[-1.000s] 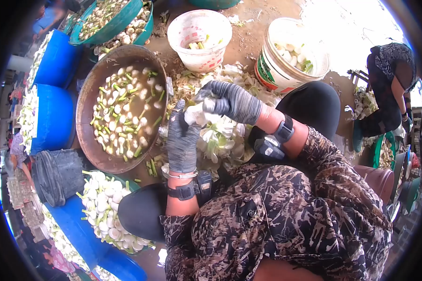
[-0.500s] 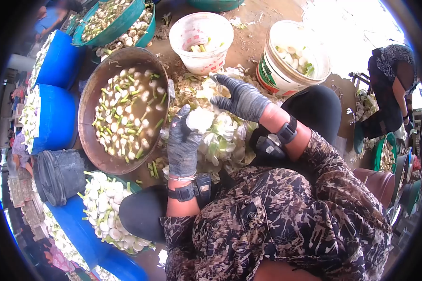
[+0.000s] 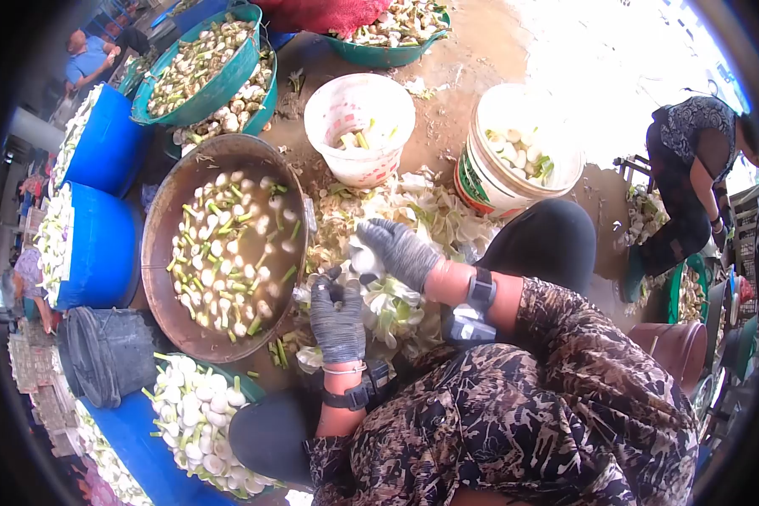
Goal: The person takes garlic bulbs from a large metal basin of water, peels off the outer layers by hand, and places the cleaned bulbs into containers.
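My left hand (image 3: pixel 337 322), in a grey glove, has its fingers curled near the heap of peelings; what it holds, if anything, is hidden. Just above and to the right is my right hand (image 3: pixel 399 255), also gloved, its fingers bent over a pale white garlic bulb (image 3: pixel 364 261) that is partly covered. White and green garlic peelings (image 3: pixel 394 305) pile up beneath both hands. To the left, a round brown basin (image 3: pixel 162 291) holds murky water with several white bulbs on green stems.
Beyond the heap stand a white tub (image 3: pixel 360 160) and a white bucket (image 3: pixel 472 173), each with some bulbs inside. Peeled bulbs (image 3: pixel 198 417) fill a container by my left knee. Blue drums (image 3: pixel 101 244) line the left. A person (image 3: pixel 691 169) bends over at right.
The view has tilted upward. My right hand, spread before, now bends its fingers over a white bulb; the bulb formerly at my left fingertips is no longer seen there.
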Available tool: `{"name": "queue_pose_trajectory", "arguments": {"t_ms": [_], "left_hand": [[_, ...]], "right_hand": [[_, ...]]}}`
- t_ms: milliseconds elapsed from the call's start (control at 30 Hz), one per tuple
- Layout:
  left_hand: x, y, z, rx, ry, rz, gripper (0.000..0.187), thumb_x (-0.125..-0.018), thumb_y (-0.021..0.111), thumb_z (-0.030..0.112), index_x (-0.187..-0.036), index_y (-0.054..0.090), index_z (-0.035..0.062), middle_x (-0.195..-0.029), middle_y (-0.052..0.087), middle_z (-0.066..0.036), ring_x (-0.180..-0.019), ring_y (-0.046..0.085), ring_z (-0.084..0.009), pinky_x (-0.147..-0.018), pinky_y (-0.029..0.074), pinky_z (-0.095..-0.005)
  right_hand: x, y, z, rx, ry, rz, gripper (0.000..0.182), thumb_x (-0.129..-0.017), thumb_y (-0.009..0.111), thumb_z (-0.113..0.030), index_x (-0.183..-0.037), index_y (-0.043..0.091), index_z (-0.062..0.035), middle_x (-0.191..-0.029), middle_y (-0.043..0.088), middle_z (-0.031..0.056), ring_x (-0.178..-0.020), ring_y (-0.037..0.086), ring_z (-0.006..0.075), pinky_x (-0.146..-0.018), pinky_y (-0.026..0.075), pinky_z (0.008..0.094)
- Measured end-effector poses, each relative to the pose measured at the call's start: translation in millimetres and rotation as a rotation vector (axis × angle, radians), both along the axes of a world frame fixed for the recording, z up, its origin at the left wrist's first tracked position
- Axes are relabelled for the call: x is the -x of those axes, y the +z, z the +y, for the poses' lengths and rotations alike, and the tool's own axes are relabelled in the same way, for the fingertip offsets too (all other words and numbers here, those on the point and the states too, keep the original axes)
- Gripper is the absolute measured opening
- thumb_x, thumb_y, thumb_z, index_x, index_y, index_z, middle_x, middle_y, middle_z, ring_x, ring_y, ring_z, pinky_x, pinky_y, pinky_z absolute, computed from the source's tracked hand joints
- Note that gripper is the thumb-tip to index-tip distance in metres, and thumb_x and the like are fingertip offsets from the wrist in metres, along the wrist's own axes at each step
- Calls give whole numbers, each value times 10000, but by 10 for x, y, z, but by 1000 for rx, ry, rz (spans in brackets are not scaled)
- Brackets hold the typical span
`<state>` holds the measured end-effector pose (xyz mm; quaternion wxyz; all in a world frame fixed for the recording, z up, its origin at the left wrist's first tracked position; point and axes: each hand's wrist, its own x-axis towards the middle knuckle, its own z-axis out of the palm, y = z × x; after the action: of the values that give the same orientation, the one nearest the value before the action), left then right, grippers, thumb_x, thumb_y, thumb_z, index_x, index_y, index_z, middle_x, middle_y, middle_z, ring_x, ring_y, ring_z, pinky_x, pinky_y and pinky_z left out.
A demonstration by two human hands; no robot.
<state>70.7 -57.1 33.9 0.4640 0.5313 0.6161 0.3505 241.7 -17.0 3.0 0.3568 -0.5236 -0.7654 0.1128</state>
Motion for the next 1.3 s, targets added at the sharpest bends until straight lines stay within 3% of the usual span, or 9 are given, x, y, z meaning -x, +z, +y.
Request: {"name": "queue_pose_trajectory", "arguments": {"t_ms": [100,233,433,633,767,800,867,1033,1300], "left_hand": [[29,-59,54,1,83,-310,263,-933,563,115,-1176,583,18,-1000,584,-31,-877,537,-104,-789,473,-264],[120,-213,77,-70,104,-350,247,-951,545,109,-1176,592,17,-1002,588,-15,-841,547,-89,-793,473,-247],[199,-170,91,98,181,-562,241,-961,512,77,-1183,584,18,-991,590,-20,-841,562,-98,-791,491,-247],[412,-203,115,91,118,-473,230,-976,485,102,-1167,587,25,-922,585,-27,-834,557,-89,-791,476,-250],[528,-263,178,63,203,-465,234,-974,482,94,-1175,578,24,-930,588,-31,-844,564,-100,-796,473,-253],[541,-308,175,-71,150,-300,228,-975,481,95,-1167,581,25,-940,591,-30,-848,564,-100,-795,474,-259],[584,-165,232,90,227,-463,211,-966,492,90,-1143,584,23,-954,607,-35,-858,566,-107,-808,467,-270],[640,-114,241,190,369,-664,194,-947,514,78,-1113,587,8,-923,622,-50,-860,572,-128,-826,447,-265],[713,-330,237,-110,424,-340,393,-1006,451,153,-1357,375,-7,-1283,517,-125,-1154,520,-177,-1014,409,-311]], "right_hand": [[-99,317,357,954,-55,1491,317,-943,551,-336,-1094,556,-57,-996,651,79,-930,635,237,-708,524,366],[-395,312,1064,654,-305,1840,313,-948,539,-351,-1087,559,-71,-947,660,85,-832,651,236,-589,511,380],[-1075,431,2156,162,-706,-118,397,-828,619,-392,-1050,621,-62,-1036,671,197,-951,648,359,-811,511,431],[-785,-222,2828,-77,-608,-72,256,-908,579,-283,-1022,643,-63,-972,681,131,-939,634,294,-832,482,372],[812,-472,2424,841,250,557,206,-988,504,-200,-986,647,-53,-921,667,32,-813,588,186,-789,477,288],[1241,-22,2164,807,197,-158,321,-956,557,-345,-1037,633,-43,-952,679,59,-842,604,192,-800,479,319],[1711,-529,2202,966,303,-472,772,-769,639,-650,-1250,555,-52,-1124,658,158,-1011,625,305,-920,463,373],[2255,-1120,2104,882,673,-1268,717,-784,689,-452,-1344,474,-59,-1236,612,157,-1107,601,328,-939,476,429],[1370,-258,1513,710,692,185,714,-805,733,-103,-1415,364,-60,-1218,579,104,-1120,553,185,-958,462,348]]}}
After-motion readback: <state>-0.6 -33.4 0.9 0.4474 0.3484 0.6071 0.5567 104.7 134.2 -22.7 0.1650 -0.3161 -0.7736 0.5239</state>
